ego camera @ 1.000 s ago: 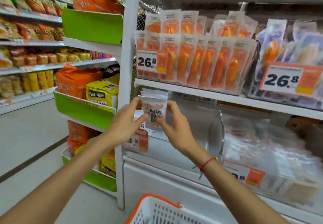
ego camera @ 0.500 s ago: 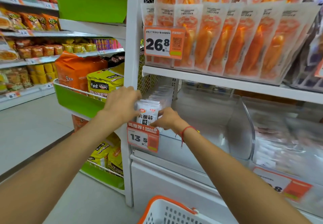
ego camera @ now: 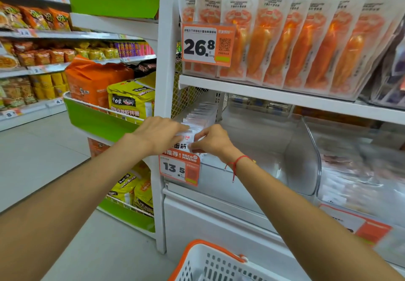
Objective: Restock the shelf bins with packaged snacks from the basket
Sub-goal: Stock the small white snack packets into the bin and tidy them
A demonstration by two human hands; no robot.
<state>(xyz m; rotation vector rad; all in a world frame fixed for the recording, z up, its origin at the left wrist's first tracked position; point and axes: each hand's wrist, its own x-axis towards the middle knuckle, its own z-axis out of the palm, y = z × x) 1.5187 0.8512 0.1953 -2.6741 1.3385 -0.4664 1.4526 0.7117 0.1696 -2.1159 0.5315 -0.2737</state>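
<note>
A stack of small white snack packets [ego camera: 185, 143] with black lettering stands at the front left corner of a clear plastic shelf bin [ego camera: 258, 149]. My left hand [ego camera: 158, 133] rests on top of the stack from the left, fingers curled over it. My right hand [ego camera: 213, 141], with a red string at the wrist, pinches the stack from the right. More white packets [ego camera: 200, 113] line up behind in the same bin. The white basket with an orange rim [ego camera: 210, 258] sits at the bottom edge, its contents hidden.
An orange price tag "13.5" [ego camera: 179, 168] hangs on the bin's front. Above, a shelf holds orange sausage packs [ego camera: 295, 39] with a "26.8" tag [ego camera: 207, 44]. A neighbouring clear bin [ego camera: 361, 166] stands to the right. Green racks with noodle bags [ego camera: 131, 103] stand left, beside the aisle floor.
Both hands carried the white packets down from in front of the shelf edge into the bin's front left corner. The camera moved closer to the shelf.
</note>
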